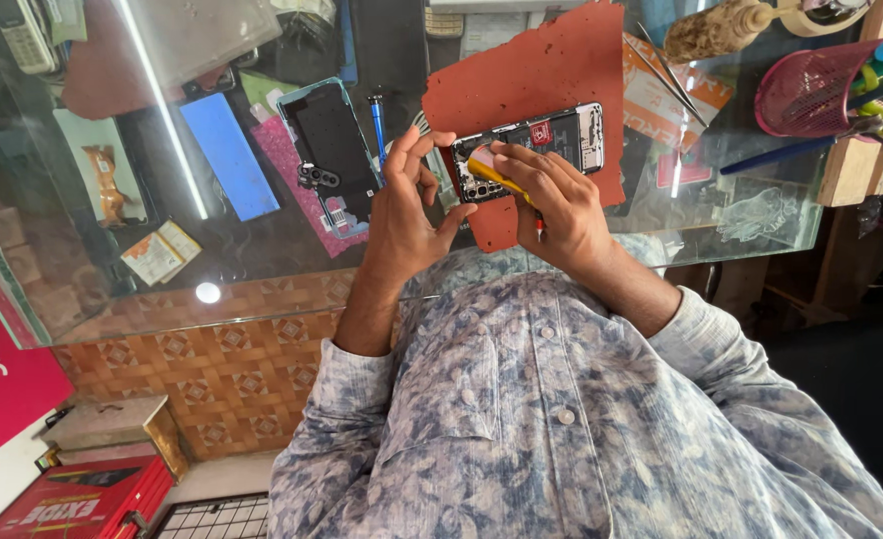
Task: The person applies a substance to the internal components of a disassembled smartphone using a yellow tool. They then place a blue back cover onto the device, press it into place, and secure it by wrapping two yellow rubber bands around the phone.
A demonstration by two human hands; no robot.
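Note:
An opened smartphone (551, 140) with its back removed lies on a red mat (541, 70) on the glass counter (262, 269). My left hand (406, 205) steadies the phone's near end, fingers curled at its edge. My right hand (551, 205) grips a yellow-handled tool (491, 175), its tip pressed at the phone's camera end. The phone's removed back cover (329, 150), dark with a camera cluster, rests on the glass to the left.
A blue pen-like tool (377, 125) lies beside the back cover. Tweezers (673, 75) rest at the mat's right edge. A pink mesh cup (821, 90) with tools stands at the far right. A red case (82, 499) sits on the floor.

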